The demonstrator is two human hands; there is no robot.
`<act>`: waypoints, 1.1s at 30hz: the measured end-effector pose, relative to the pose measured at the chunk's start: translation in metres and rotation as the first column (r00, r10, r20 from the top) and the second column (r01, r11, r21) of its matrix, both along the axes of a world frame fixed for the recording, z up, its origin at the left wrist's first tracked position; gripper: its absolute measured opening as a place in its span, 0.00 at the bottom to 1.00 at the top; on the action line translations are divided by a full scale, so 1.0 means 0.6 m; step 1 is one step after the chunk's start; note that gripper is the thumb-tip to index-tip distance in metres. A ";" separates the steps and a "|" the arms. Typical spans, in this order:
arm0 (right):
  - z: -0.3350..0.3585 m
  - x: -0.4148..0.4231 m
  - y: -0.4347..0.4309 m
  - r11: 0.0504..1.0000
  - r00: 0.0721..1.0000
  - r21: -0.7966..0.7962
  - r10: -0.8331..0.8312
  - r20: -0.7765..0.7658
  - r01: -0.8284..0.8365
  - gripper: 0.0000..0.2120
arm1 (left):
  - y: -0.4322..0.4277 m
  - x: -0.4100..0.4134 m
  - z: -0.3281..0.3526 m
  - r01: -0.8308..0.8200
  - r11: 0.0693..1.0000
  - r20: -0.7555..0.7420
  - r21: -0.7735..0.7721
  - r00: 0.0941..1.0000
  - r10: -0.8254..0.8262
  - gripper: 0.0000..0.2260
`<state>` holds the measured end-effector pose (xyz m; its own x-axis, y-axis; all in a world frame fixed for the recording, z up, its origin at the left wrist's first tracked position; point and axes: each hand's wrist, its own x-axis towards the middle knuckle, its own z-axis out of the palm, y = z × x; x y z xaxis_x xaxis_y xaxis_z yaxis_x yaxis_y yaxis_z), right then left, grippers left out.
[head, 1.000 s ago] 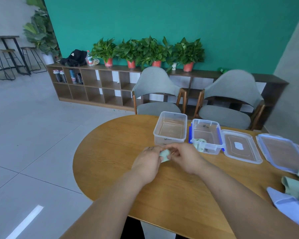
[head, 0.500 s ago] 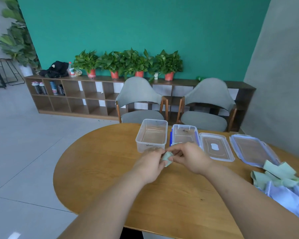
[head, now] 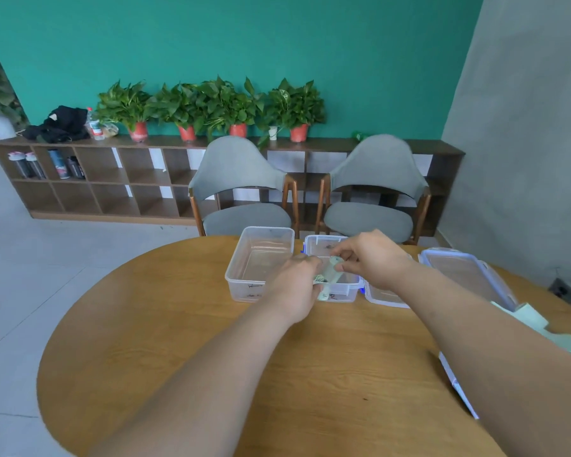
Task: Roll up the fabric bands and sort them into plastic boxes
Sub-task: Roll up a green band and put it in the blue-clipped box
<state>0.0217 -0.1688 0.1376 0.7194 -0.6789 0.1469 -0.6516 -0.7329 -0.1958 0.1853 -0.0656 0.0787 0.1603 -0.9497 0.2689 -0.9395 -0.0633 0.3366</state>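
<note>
Both hands have travelled forward off the bare wood and now sit over the boxes, taking the pale green rolled band (head: 331, 271) along with them. At far left a low wooden shelf (head: 96, 183) runs along the teal wall with potted plants (head: 211, 103) on top, and two grey chairs (head: 241, 179) stand behind the round wooden surface (head: 178, 324). Next comes the clear box (head: 244, 290), open, with nothing showing in it. The left hand (head: 297, 285) reaches across that box's near right corner, its grip closed with curled fingers on the left side of the rolled band. That band hangs above the near left part of the blue-clasped box (head: 343, 293), which touches the clear box's right side; another roll with dark markings (head: 320, 279) lies in its near left corner, partly hidden by the left hand. The right hand (head: 373, 258) hovers over this box, its grip pinching the band's right end between thumb and fingertips. Just right of it lies a lid (head: 384, 296), then a second, blue-edged lid (head: 459, 268). At the far right edge, behind the right forearm, is a heap of loose green bands (head: 534, 319) with some pale blue fabric (head: 455, 384) nearer the camera
</note>
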 end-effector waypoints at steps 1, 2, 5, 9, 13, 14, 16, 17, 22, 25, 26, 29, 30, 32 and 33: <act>-0.003 0.003 -0.013 1.000 0.999 -0.026 -0.012 -0.032 0.011 0.14 | -0.009 0.001 -0.001 0.000 1.000 0.035 0.011 0.999 -0.001 0.17; -0.007 0.007 -0.025 0.998 0.997 -0.052 -0.026 -0.066 0.023 0.14 | -0.017 0.003 -0.003 0.000 1.000 0.076 0.019 0.997 -0.001 0.17; -0.023 0.021 -0.051 0.995 0.985 -0.085 -0.067 -0.161 0.054 0.15 | -0.036 0.004 -0.010 0.007 0.999 0.162 0.032 0.987 -0.012 0.18; -0.051 0.037 -0.080 0.993 0.957 -0.076 -0.105 -0.271 0.087 0.15 | -0.057 0.006 -0.022 0.031 0.998 0.205 0.055 0.978 -0.041 0.19; -0.075 0.045 -0.101 0.994 0.937 -0.072 -0.107 -0.332 0.088 0.15 | -0.076 0.004 -0.026 0.054 0.996 0.249 0.074 0.966 -0.071 0.20; -0.079 0.047 -0.104 0.994 0.934 -0.071 -0.104 -0.341 0.084 0.15 | -0.080 0.003 -0.027 0.050 0.996 0.268 0.079 0.961 -0.070 0.20; -0.088 0.051 -0.111 0.996 0.930 -0.049 -0.086 -0.357 0.073 0.15 | -0.089 0.002 -0.029 0.033 0.995 0.300 0.093 0.952 -0.060 0.20; -0.091 0.053 -0.114 0.997 0.927 -0.036 -0.075 -0.367 0.066 0.15 | -0.093 0.002 -0.031 0.023 0.994 0.311 0.104 0.949 -0.055 0.19; -0.101 0.068 -0.128 0.997 0.927 0.020 -0.061 -0.369 0.073 0.13 | -0.106 0.005 -0.036 0.004 0.988 0.328 0.152 0.943 -0.054 0.19; -0.103 0.075 -0.138 0.993 0.923 0.089 -0.032 -0.383 0.072 0.14 | -0.111 0.007 -0.040 0.007 0.988 0.322 0.153 0.945 -0.056 0.19; -0.102 0.078 -0.140 0.992 0.921 0.105 -0.023 -0.389 0.069 0.14 | -0.113 0.008 -0.041 0.009 0.988 0.323 0.153 0.945 -0.059 0.19; -0.100 0.081 -0.145 0.988 0.910 0.142 -0.002 -0.415 0.067 0.14 | -0.116 0.008 -0.042 0.012 0.988 0.328 0.157 0.942 -0.064 0.19; -0.099 0.080 -0.147 0.986 0.907 0.156 0.010 -0.420 0.062 0.15 | -0.117 0.009 -0.043 0.011 0.987 0.332 0.159 0.941 -0.064 0.19; -0.097 0.078 -0.149 0.980 0.911 0.189 0.026 -0.411 0.057 0.14 | -0.118 0.008 -0.044 0.011 0.987 0.336 0.159 0.940 -0.065 0.18; -0.097 0.078 -0.149 0.978 0.915 0.202 0.031 -0.403 0.056 0.14 | -0.118 0.008 -0.044 0.010 0.987 0.335 0.158 0.940 -0.063 0.18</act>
